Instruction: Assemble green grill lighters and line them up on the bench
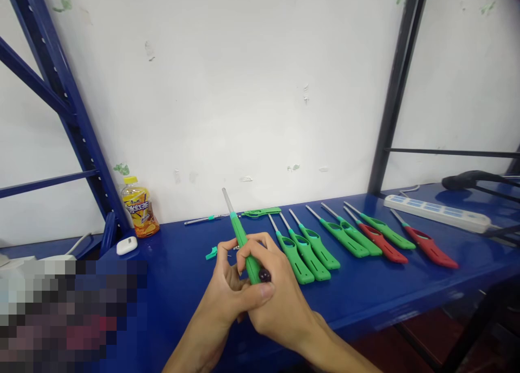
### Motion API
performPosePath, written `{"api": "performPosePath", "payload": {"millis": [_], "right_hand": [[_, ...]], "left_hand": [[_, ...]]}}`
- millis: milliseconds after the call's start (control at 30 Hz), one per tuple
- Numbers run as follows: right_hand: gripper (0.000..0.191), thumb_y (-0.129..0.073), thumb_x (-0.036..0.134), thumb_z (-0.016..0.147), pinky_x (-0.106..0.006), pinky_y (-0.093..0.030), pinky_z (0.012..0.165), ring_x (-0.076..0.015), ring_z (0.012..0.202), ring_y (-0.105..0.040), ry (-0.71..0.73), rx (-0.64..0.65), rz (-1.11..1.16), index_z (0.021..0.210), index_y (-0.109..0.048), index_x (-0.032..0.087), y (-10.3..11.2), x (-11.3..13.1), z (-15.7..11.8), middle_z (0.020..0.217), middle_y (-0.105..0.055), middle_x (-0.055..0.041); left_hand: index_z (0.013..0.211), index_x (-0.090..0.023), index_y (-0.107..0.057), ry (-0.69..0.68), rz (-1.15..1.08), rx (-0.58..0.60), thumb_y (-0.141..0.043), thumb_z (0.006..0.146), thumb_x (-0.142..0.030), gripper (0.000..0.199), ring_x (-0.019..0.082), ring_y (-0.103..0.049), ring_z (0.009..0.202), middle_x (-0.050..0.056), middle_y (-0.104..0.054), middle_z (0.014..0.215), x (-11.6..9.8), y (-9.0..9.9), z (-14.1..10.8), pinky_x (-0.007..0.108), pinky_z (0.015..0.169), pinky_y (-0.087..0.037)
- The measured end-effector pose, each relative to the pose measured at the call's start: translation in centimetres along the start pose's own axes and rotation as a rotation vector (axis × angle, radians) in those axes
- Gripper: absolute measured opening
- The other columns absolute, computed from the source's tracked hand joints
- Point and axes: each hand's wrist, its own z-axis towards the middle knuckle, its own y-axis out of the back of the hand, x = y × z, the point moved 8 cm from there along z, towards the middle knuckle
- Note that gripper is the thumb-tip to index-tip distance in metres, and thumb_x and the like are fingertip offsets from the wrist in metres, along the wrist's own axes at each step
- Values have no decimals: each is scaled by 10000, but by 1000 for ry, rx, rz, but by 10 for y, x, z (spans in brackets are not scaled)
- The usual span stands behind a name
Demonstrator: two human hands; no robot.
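Note:
A green lighter [240,233] with a long metal nozzle is held between both hands, its nozzle pointing up and away to the left. My left hand [225,289] is closed around its left side. My right hand [276,292] wraps the handle from the right, fingers curled over the top. A small dark round piece [265,275] shows at the handle's near end, by my right hand. Behind the hands, a green lighter shell [262,213] and a thin metal rod [199,220] lie near the wall. A small turquoise part [212,253] rests left of my fingers.
Several green lighters [298,262] and two red ones [433,247] lie in a row on the blue table [170,275]. A white power strip [436,213] is at the right. A drink bottle [139,209] and a white case [127,246] stand at the left, near blue shelf posts.

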Motion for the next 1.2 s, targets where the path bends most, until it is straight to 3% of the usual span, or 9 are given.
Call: {"api": "performPosePath", "payload": {"millis": [567,767,867,1000,1100,1200], "right_hand": [[336,-564,55,555,-263,-449,585,-253,947,-633,37,23,-1,836,-546,238,-1,-1,0,996,-564,-57],[324,-573,59,564,-260,-447,577,-216,861,-637,4,24,7,838,-566,231,-2,-6,2,1043,-554,-55],[305,-586,64,563,-270,-459,600,-195,810,-623,-35,23,7,821,-573,226,-2,-14,4,1053,-563,-51],[308,-600,65,552,-267,-447,587,-170,751,-602,-72,28,6,817,-581,222,0,-18,5,1061,-566,-44],[310,-613,70,575,-278,-457,616,-166,748,-598,-26,32,-2,842,-596,226,6,-9,5,1040,-573,-30],[244,-584,68,645,-310,-476,753,-190,853,-612,40,-14,17,832,-593,225,21,3,8,968,-595,-14]], "left_hand": [[1245,-288,-381,-44,-32,23,-976,622,-332,862,189,-699,896,-18,-671,947,-2,0,3,269,790,-541],[1287,-270,-412,-68,-65,-14,-976,617,-307,877,196,-711,891,3,-687,988,3,2,6,264,779,-542],[1372,-255,-381,-61,-88,-15,-957,657,-313,920,132,-672,730,5,-685,991,6,1,9,221,661,-514],[1524,-273,-256,-13,-56,1,-943,698,-382,1080,67,-540,538,-12,-669,932,9,-2,8,159,435,-365],[1591,-317,-144,-4,-98,59,-978,640,-476,1275,70,-533,514,-44,-644,862,7,-6,4,145,410,-349],[1605,-368,-147,30,-185,118,-865,744,-630,1152,73,-555,520,5,-695,961,5,-10,2,152,428,-385]]}}
